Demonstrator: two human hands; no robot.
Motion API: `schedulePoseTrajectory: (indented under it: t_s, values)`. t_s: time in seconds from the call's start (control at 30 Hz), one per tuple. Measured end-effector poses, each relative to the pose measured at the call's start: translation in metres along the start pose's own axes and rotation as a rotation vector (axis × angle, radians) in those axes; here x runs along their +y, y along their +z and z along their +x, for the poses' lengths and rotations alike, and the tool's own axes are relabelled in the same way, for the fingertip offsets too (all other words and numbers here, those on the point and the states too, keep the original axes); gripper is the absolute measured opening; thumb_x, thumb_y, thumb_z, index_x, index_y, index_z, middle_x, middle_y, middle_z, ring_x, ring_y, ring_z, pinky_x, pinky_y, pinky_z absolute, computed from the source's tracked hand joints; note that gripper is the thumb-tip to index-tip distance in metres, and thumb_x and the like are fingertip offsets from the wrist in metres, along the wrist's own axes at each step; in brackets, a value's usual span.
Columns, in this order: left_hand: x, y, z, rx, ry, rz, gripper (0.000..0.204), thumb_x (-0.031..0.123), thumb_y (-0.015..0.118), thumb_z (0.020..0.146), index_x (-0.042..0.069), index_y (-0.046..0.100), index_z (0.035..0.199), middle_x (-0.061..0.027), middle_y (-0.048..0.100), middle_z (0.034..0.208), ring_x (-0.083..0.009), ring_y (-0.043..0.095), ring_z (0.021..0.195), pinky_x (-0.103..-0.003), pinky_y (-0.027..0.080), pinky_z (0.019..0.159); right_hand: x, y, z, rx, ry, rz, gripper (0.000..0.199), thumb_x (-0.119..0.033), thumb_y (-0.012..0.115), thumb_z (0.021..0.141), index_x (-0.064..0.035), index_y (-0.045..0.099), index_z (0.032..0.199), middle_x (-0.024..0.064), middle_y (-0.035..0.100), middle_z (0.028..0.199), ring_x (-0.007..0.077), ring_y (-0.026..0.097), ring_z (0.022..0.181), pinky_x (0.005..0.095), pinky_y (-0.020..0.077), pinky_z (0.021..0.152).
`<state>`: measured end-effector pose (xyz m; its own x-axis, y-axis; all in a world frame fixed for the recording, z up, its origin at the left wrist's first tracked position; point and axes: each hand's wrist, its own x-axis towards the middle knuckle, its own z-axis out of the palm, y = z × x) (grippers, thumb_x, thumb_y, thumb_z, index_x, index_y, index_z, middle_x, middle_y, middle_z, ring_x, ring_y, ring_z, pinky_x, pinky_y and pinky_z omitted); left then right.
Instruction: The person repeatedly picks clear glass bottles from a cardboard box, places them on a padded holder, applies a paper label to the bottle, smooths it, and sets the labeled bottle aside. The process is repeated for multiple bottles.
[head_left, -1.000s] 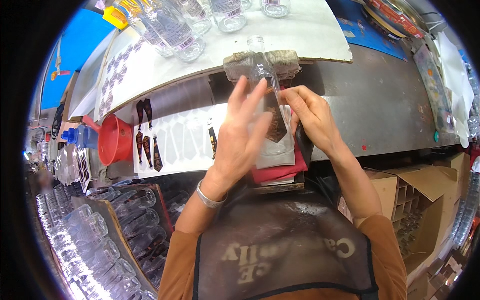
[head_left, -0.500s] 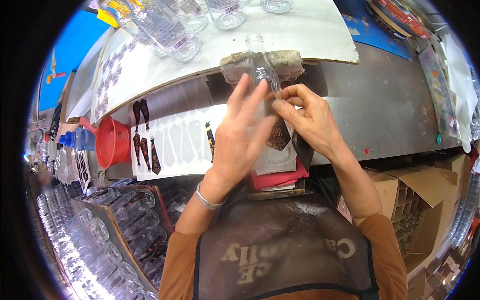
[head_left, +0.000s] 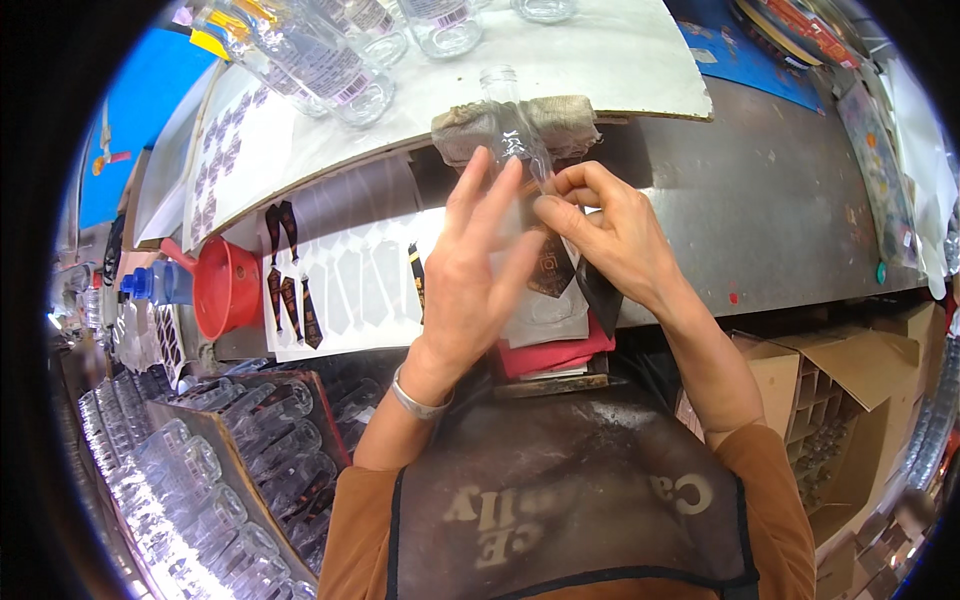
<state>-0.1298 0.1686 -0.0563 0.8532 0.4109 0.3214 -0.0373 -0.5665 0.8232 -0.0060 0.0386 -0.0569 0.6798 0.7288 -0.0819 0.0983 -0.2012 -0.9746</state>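
Note:
A clear glass bottle [head_left: 507,120] lies in front of me, its neck pointing away over a rolled cloth pad [head_left: 565,118]. On its body is a dark tie-shaped decal [head_left: 550,268] with a gold pattern. My right hand [head_left: 610,235] pinches thumb against forefinger at the decal's narrow upper end, by the bottle's right side. My left hand [head_left: 465,265] hovers over the bottle's left side, fingers apart and a little blurred. Whether its fingertips touch the glass I cannot tell. Left of the bottle lies a white backing sheet [head_left: 350,335] with several more tie decals [head_left: 311,318].
Several labelled bottles [head_left: 345,85] stand on the white board [head_left: 630,60] at the back. A red plastic dipper [head_left: 225,290] sits at the left, above a rack of glass bottles [head_left: 290,440]. A divided cardboard box [head_left: 850,400] is at the lower right. Red cloth [head_left: 555,352] lies below the bottle.
The view has shifted slightly. My left hand stays spread over the bottle, and my right hand keeps its pinch at the decal's upper end.

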Motion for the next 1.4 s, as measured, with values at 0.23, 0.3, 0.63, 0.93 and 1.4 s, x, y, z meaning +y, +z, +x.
schedulePoseTrajectory:
  t_s: [0.23,0.3,0.63,0.93,1.4]
  values:
    - [0.001,0.0,0.0,-0.009,-0.025,-0.055,0.058,0.006,0.07,0.089,0.003,0.051,0.143,-0.0265,0.039,0.152,-0.0324,0.062,0.12,-0.035,0.06,0.084,0.016,-0.003,0.002,-0.034,-0.051,0.102,0.041,-0.031,0.066,0.098,0.0041,0.059,0.118,0.0079,0.067,0.094,0.0086,0.062,0.071,0.0243,0.0495,0.064]
    - [-0.006,-0.003,-0.006,-0.013,-0.095,-0.215,0.064,0.006,0.068,0.092,0.004,0.042,0.15,-0.0223,0.04,0.153,-0.026,0.059,0.124,-0.032,0.056,0.089,0.015,-0.009,-0.006,-0.107,0.033,0.158,0.045,-0.032,0.062,0.101,0.0039,0.056,0.127,0.0046,0.064,0.085,0.0081,0.058,0.06,0.025,0.0481,0.061]
    - [-0.003,-0.002,-0.033,-0.147,-0.36,-0.6,0.074,0.003,0.062,0.097,-0.007,0.018,0.155,-0.0255,0.039,0.152,-0.0283,0.047,0.136,-0.039,0.04,0.111,0.018,-0.007,-0.042,-0.136,0.043,0.117,0.053,-0.025,0.067,0.097,0.0059,0.051,0.136,0.0177,0.063,0.119,0.0072,0.06,0.065,0.024,0.0511,0.066]
    - [-0.005,-0.004,-0.032,-0.171,-0.36,-0.613,0.072,0.002,0.061,0.097,-0.008,0.019,0.155,-0.0258,0.039,0.152,-0.0293,0.047,0.137,-0.038,0.04,0.112,0.011,-0.001,-0.045,-0.066,0.016,0.009,0.055,-0.024,0.075,0.09,0.0043,0.055,0.133,0.0163,0.063,0.118,0.0068,0.063,0.071,0.0209,0.05,0.064]
    - [-0.008,-0.004,-0.033,-0.157,-0.394,-0.697,0.07,0.001,0.061,0.097,-0.006,0.022,0.155,-0.0254,0.039,0.152,-0.0301,0.046,0.137,-0.039,0.041,0.111,0.019,-0.004,-0.041,-0.101,0.036,0.079,0.053,-0.022,0.073,0.092,0.0023,0.054,0.135,0.0133,0.064,0.115,0.0064,0.063,0.074,0.0216,0.0492,0.062]
